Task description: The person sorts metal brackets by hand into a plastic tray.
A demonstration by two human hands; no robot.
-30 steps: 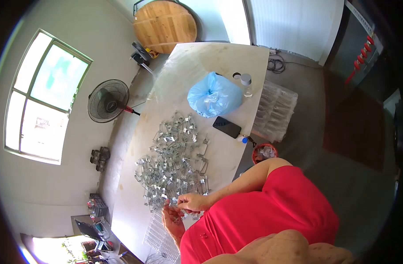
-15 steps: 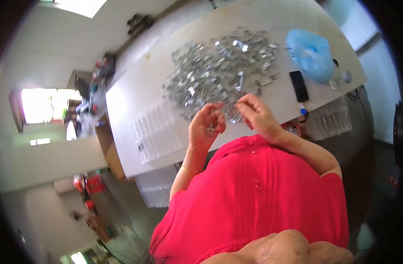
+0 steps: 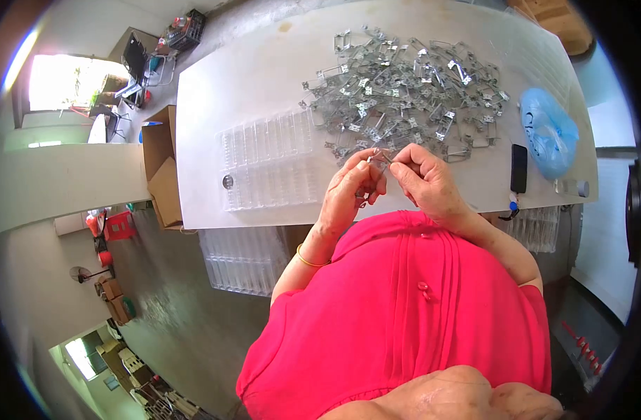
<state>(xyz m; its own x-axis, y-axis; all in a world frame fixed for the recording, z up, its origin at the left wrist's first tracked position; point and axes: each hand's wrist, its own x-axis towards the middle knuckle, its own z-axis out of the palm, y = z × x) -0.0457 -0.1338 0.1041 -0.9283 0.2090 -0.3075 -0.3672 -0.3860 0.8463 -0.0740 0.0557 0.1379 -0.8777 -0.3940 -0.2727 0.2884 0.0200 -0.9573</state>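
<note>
1. The left hand (image 3: 351, 185), with a yellow band (image 3: 310, 257) at its wrist, is pinched at thumb and forefinger on a small metal piece (image 3: 381, 158); its other fingers curl in toward the palm, where another bit of metal shows, too small to make out.
2. The right hand (image 3: 428, 183) is closed too, thumb against bent forefinger, gripping the same piece from its other side; little gap is left between the two sets of fingertips.
3. That piece is held up by the middle of the table's (image 3: 207, 91) near edge, just in front of the red shirt (image 3: 432, 294).
4. The heap of metal clips (image 3: 404, 94) spreads from beyond the hands toward the table's far edge.
5. A clear plastic tray (image 3: 270, 164) lies toward the near left corner, with a round disc (image 3: 227, 182) at its left side.
6. Toward the table's right edge sits a blue plastic bag (image 3: 548, 133); a dark phone (image 3: 518, 169) lies beside it, close to the near edge.
</note>
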